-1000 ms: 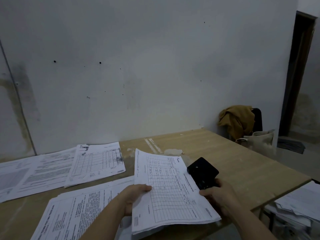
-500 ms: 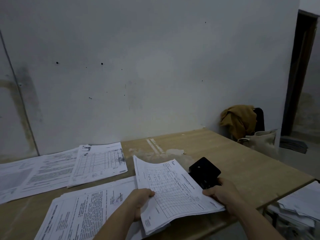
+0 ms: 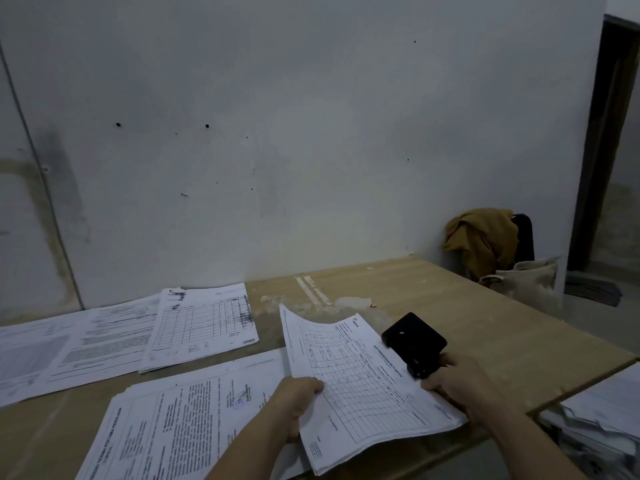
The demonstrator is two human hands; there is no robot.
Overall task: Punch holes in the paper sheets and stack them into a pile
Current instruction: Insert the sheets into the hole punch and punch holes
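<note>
Fingers [image 3: 311, 385] of the left hand [image 3: 294, 403] and right hand [image 3: 460, 386] pinch the paper sheets [image 3: 363, 375], now lowered toward the table [image 3: 491, 317]. Their 3 o'clock edge lies beside the hole punch [image 3: 414, 341], so punching seems next.

A mustard cloth [image 3: 479, 237] drapes a black chair [image 3: 523, 233] beside a beige bag [image 3: 530, 282], past the wooden table [image 3: 485, 317].

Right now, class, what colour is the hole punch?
The hole punch is black, seen best in the head view.
</note>
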